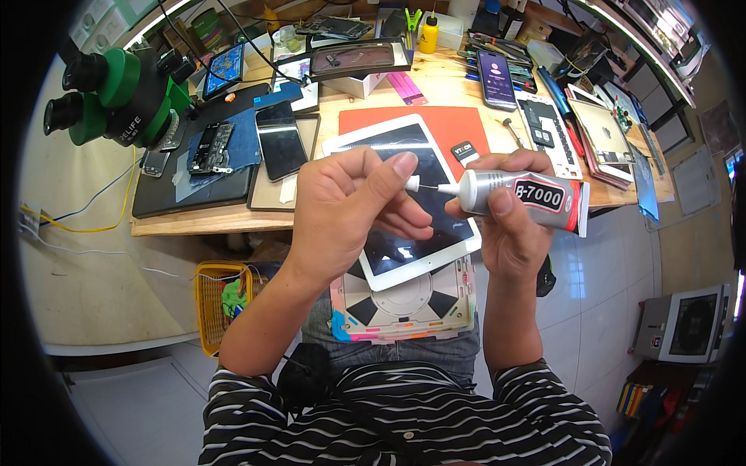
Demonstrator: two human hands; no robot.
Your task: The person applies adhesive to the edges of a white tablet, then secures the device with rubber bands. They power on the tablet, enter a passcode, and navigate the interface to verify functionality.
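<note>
My right hand is closed round a silver glue tube with a white nozzle, held sideways and pointing left. My left hand pinches a small white cap between thumb and forefinger. A thin metal pin runs between the cap and the nozzle tip, and the cap is apart from the nozzle. Beneath both hands a white-framed tablet with a dark screen slants over the table edge. Its lower part lies above a pale holder with coloured edges at my lap.
On the wooden table, an orange-red mat lies behind the tablet. A dark phone and a circuit board lie left, beside a green microscope. A lit phone and an opened white tablet shell lie right.
</note>
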